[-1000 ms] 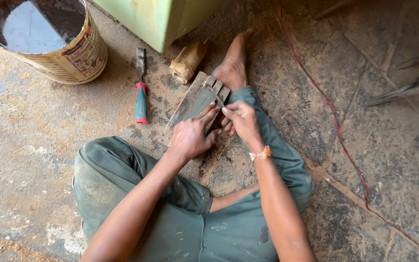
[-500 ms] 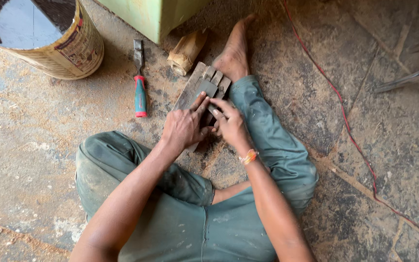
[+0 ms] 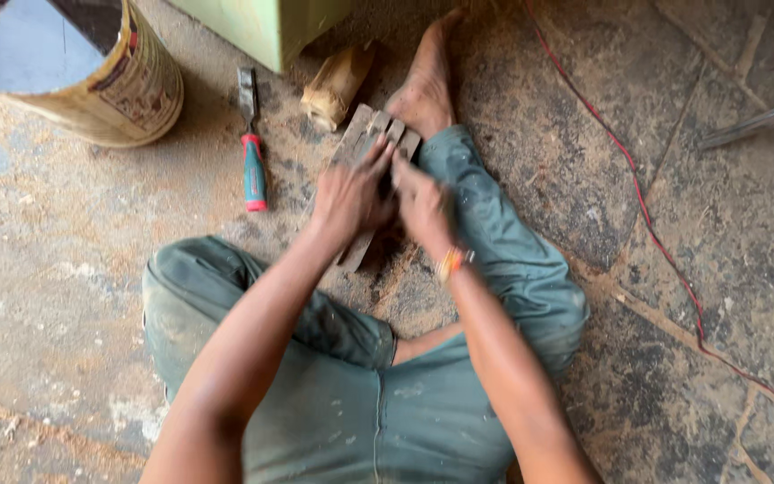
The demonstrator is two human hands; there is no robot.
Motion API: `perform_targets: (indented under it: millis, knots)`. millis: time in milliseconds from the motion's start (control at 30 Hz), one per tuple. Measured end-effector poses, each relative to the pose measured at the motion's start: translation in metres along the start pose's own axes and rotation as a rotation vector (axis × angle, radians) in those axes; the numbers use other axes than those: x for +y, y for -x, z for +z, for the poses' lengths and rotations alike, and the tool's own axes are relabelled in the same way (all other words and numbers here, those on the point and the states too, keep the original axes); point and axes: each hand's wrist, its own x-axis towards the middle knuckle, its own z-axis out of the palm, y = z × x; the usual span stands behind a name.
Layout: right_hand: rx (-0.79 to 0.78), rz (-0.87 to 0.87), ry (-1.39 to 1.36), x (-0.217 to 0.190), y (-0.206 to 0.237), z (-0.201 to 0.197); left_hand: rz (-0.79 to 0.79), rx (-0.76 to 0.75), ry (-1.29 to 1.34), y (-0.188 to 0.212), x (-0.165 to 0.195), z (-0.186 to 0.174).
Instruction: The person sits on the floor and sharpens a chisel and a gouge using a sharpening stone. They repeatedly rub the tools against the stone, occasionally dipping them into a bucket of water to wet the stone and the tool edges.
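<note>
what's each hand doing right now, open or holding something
Left hand: palm down, fingers spread over the notched wooden piece, pressing it.
Right hand: blurred, on the same piece; its grip cannot be told.

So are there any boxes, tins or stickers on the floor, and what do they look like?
Tin: top left on the floor, big, round and open, with liquid inside.
Label: wraps round the tin's side, yellowish cream with red and dark patches; the print is blurred.
Nothing else has a label, and there are no signs or screens.
</note>
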Motion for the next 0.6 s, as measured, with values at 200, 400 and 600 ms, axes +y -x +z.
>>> perform_targets:
  millis: [200,400,600]
  knots:
    - [-0.106,-0.143,-0.253,-0.019,0.081,0.027,-0.018,0.266,0.154,0.119,-0.002,0.012]
    - [0.066,-0.191,-0.130,0.018,-0.009,0.008,-0.105,-0.089,0.042,-0.004,0.001,-0.012]
    - [-0.022,-0.097,-0.108,-0.016,0.046,0.017,-0.120,-0.055,0.123,0.062,0.004,-0.012]
